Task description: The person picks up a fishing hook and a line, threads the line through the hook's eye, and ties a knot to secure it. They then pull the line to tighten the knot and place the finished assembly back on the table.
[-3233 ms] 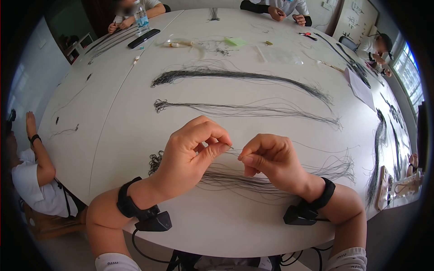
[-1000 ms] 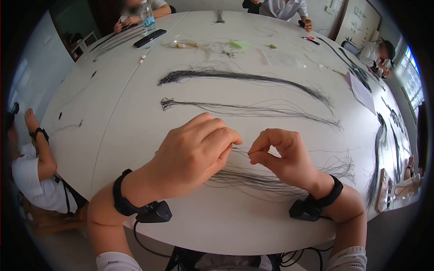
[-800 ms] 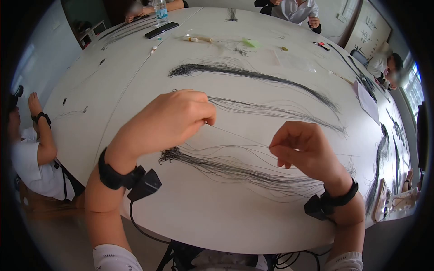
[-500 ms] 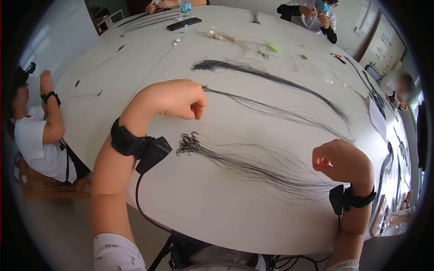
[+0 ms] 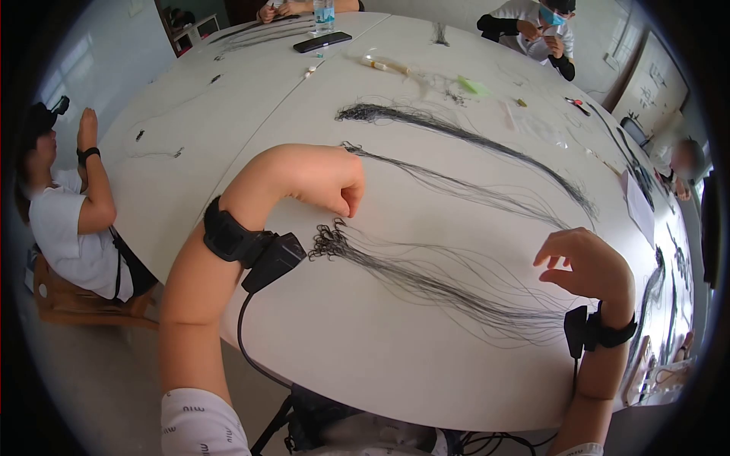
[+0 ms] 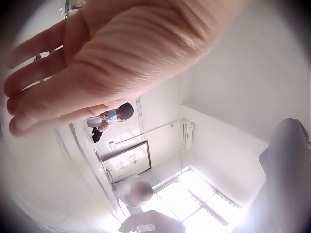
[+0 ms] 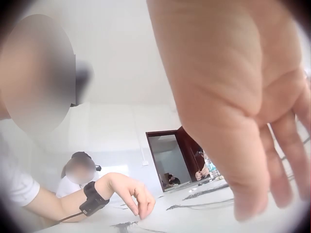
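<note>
Three bundles of dark fishing lines lie lengthwise on the table, small hooks gathered at their left ends. Over the hooks of the nearest bundle (image 5: pixel 395 273), my left hand (image 5: pixel 315 178) points down, its fingertips close to the topmost hook. In the left wrist view its fingers (image 6: pixel 39 80) look straight, with nothing visible between them. My right hand (image 5: pixel 589 262) hovers above that bundle's loose right end, fingers relaxed and apart. The right wrist view also shows loose fingers on this hand. Further back lie the middle bundle (image 5: pixel 456 185) and the thicker far bundle (image 5: pixel 471 137).
A phone (image 5: pixel 322 42) and a water bottle (image 5: pixel 324 17) stand at the back left. A green paper (image 5: pixel 473 84) and a clear plastic bag (image 5: pixel 536 125) lie beyond the bundles. White paper (image 5: pixel 637 207) lies at the right. Other people sit around the table.
Both hands pinched a hooked line between them. The left moved left and the right moved right, drawing it out over the nearest bundle; the fingers have let go. The head view turned.
</note>
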Tool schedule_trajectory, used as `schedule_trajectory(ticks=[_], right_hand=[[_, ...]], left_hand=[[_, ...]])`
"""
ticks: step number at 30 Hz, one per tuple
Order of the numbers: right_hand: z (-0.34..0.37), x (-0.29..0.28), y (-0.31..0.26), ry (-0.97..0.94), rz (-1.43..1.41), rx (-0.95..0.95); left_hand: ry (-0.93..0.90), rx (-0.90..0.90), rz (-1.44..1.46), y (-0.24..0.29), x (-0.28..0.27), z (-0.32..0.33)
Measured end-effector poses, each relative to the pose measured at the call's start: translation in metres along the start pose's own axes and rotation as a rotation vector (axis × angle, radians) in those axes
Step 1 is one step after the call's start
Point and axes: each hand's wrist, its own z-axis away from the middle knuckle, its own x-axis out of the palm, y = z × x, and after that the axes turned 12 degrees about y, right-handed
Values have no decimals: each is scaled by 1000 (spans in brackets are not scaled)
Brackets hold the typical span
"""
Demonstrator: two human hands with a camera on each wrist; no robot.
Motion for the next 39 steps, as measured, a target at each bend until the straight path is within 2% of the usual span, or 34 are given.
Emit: schedule_trajectory(ticks=[1, 3, 5, 7, 11, 14, 16, 17, 19, 20, 21, 22, 24, 29, 32, 39], right_hand=[[-3, 4, -2, 4, -2, 2], [-11, 15, -6, 224, -251, -61], [-16, 23, -8, 231, -276, -100], [-18, 30, -11, 106, -370, -188], [-25, 44, -9, -14, -586, -388], [-26, 42, -12, -107, -679, -415], [-26, 40, -13, -148, -726, -419], [-26, 39, -14, -102, -725, -362], [-27, 41, -13, -54, -725, -305], [-29, 47, -10, -2, -809, -219], [-31, 51, -9, 51, -891, -132], [-32, 52, -10, 54, -893, -133], [-34, 54, -12, 18, -987, 40], [-39, 60, -6, 19, -1045, 74], [-40, 63, -5, 17, -1076, 86], [-40, 64, -6, 30, -1061, 87]], left_hand=[[26, -16, -8, 2, -1, 1], [24, -10, 8, 7, -1, 0], [24, -6, 26, 8, 1, -1], [-72, 29, 176, 3, 5, -2], [-199, 35, 186, 3, 5, -3], [-260, 31, 248, -1, 5, -2], [-157, 29, 216, -4, -2, 1], [-157, 29, 215, -9, -5, 1], [218, -9, 112, -26, -9, -2], [218, -8, 109, -33, -9, -4], [370, -140, 172, -39, -8, -6], [521, -272, 235, -45, -7, -8], [561, -289, 253, -57, -4, -13], [589, -270, 272, -64, 6, -20], [520, -266, 220, -51, 8, -21], [568, -270, 181, -53, 13, -25]])
